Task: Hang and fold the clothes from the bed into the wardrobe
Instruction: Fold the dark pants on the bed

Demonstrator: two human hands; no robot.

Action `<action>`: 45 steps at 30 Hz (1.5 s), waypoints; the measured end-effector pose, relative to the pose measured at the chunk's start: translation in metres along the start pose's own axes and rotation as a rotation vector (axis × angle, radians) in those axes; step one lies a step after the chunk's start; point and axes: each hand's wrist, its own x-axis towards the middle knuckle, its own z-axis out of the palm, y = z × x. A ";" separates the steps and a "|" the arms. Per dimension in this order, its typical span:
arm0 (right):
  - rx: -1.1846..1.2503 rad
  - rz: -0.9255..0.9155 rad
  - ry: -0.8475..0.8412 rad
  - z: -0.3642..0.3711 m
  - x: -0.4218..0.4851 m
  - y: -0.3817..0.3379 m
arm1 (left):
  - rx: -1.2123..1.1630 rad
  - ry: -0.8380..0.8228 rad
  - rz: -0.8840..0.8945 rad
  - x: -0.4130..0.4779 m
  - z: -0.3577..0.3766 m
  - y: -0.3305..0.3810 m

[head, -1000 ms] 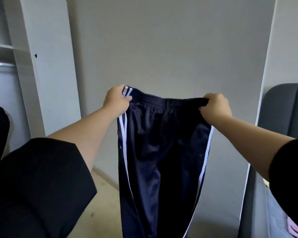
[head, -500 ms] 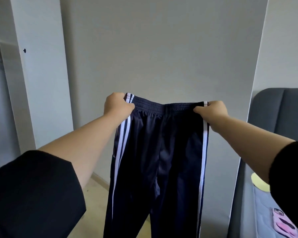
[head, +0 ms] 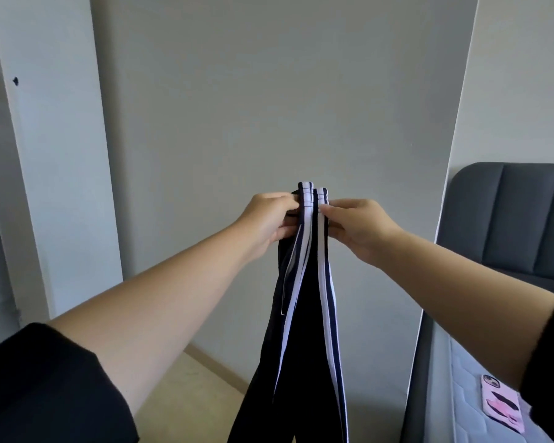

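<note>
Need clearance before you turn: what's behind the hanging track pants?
Behind the track pants, held at the waistband by the left hand and right hand, only plain grey wall and skirting show. Whatever lies directly behind the fabric is covered.

You stand in a home bedroom: grey padded headboard [head: 522, 215], bare mattress [head: 470, 407], and white wardrobe [head: 55, 174] against plain walls.

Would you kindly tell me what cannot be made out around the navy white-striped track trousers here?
Head view:
- Navy white-striped track trousers: leg ends cut off by the bottom edge.
- White wardrobe: interior cut off by the left edge.
- Left hand, right hand: some fingertips hidden behind the waistband.
- Grey upholstered bed: mostly cut off by the right edge, partly behind the black sleeve.
</note>
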 end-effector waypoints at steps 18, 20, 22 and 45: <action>0.267 0.056 -0.004 -0.008 -0.020 0.020 | 0.599 0.213 0.445 -0.006 0.014 -0.029; 0.310 0.067 -0.039 -0.007 -0.020 0.023 | 0.672 0.198 0.448 -0.005 0.010 -0.032; 0.321 0.063 -0.114 -0.007 -0.021 0.025 | 0.712 0.159 0.425 -0.003 0.005 -0.033; 0.205 0.028 -0.317 -0.013 -0.025 0.032 | 0.705 0.261 0.592 -0.011 0.005 -0.032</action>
